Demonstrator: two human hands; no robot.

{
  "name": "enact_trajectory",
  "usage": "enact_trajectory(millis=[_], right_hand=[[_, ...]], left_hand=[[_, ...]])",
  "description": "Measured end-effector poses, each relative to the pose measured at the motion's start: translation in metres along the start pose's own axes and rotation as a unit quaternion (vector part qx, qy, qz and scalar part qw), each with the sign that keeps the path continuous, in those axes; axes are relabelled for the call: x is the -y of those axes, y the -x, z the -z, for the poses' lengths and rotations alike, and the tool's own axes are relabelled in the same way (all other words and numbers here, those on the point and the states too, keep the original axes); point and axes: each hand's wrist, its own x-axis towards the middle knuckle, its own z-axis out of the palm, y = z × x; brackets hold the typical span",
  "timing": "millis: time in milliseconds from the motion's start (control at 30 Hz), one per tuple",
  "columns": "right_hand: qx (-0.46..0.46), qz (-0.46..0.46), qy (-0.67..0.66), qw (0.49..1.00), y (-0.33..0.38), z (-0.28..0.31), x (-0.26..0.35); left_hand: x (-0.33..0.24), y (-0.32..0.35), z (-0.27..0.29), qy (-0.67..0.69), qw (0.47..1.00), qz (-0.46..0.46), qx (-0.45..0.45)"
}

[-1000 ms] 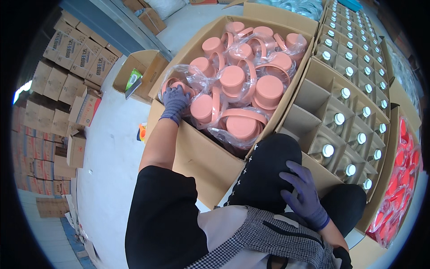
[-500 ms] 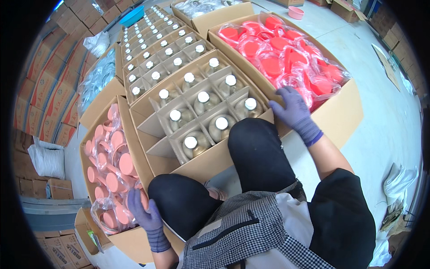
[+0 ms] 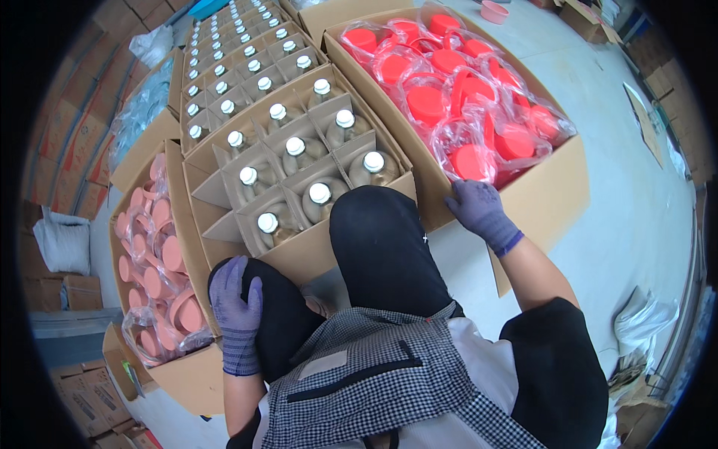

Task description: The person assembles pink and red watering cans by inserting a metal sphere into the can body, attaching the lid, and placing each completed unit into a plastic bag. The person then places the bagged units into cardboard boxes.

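My left hand (image 3: 236,307), in a purple knit glove, lies on my left knee with its fingers stretched out and nothing in it. In a matching glove, my right hand (image 3: 485,213) has its fingers hooked over the near rim of a cardboard box (image 3: 432,161). Red round-topped plastic pieces with loop handles (image 3: 428,105), wrapped in clear film, fill that box. Between my hands stands a divided carton (image 3: 288,258) of clear bottles with white caps (image 3: 320,193). Left of it is a carton of similar pink pieces (image 3: 173,254) in clear film.
More cartons of white-capped bottles (image 3: 254,66) run away in a row. Beyond the pink pieces sits a box of bluish film-wrapped items (image 3: 149,105). Stacked cartons (image 3: 78,142) line the left. White sacks (image 3: 63,239) and a pink basin (image 3: 493,12) stand on the floor.
My left hand has left the carton of pink pieces and come onto my left knee. My right hand stays by the red pieces' box, now at its near rim. The whole view has shifted.
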Motion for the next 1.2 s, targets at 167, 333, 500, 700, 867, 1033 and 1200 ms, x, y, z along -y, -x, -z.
enact_trajectory(millis=[167, 333, 500, 700, 867, 1033, 1200], right_hand=[[-0.072, 0.074, -0.096, 0.99, -0.025, 0.038, -0.03], [-0.201, 0.192, 0.147, 0.949, -0.141, 0.062, -0.056], [-0.097, 0.14, 0.225, 0.959, -0.181, 0.033, -0.055], [-0.114, 0.146, 0.221, 0.957, -0.149, 0.031, -0.08], [-0.089, 0.06, 0.167, 0.98, -0.152, 0.032, -0.059], [-0.081, 0.159, 0.331, 0.927, -0.12, 0.058, -0.039], [-0.261, 0.27, 0.274, 0.886, -0.049, 0.128, -0.038]], left_hand=[[0.0, -0.016, -0.009, -0.033, 0.999, 0.016, 0.015], [-0.004, -0.025, -0.012, -0.06, 0.997, 0.031, 0.032], [-0.001, -0.019, -0.009, -0.044, 0.999, 0.022, 0.021], [0.001, -0.019, -0.011, -0.037, 0.999, 0.028, 0.019], [-0.006, -0.019, -0.008, -0.037, 0.999, 0.004, 0.029], [-0.004, -0.006, -0.001, 0.004, 1.0, 0.009, -0.011], [0.007, 0.003, -0.002, 0.017, 0.999, 0.007, -0.038]])
